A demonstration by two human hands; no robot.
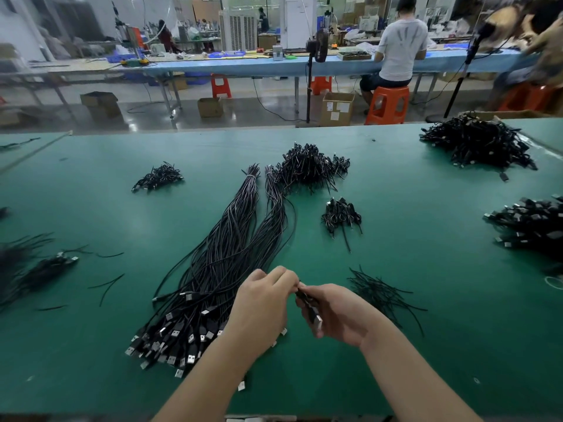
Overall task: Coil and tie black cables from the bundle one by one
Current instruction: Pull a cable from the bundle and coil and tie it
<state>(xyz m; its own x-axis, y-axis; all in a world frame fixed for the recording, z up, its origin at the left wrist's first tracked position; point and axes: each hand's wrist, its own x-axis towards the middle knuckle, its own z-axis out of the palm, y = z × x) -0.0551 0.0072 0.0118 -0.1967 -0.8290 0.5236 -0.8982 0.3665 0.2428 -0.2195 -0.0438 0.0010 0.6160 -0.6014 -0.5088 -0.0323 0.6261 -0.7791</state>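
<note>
A long bundle of black cables (231, 239) lies on the green table (122, 208), its USB plugs (170, 339) fanned out at the near left. Just right of those plugs, my left hand (262, 303) and my right hand (338, 312) meet over the table. Both hold one black cable (310, 309): the right hand grips it with its silver USB plug sticking out toward me, and the left pinches it at the fingertips. How much of the cable is coiled is hidden by my fingers. A heap of short black ties (380, 293) lies right of my right hand.
Piles of coiled, tied cables sit at the centre back (307, 169), centre right (341, 216), far left (158, 178), back right (478, 144) and right edge (530, 223). Loose ties lie at the left (106, 284). Beyond the table, a seated person (396, 53) works at a blue bench.
</note>
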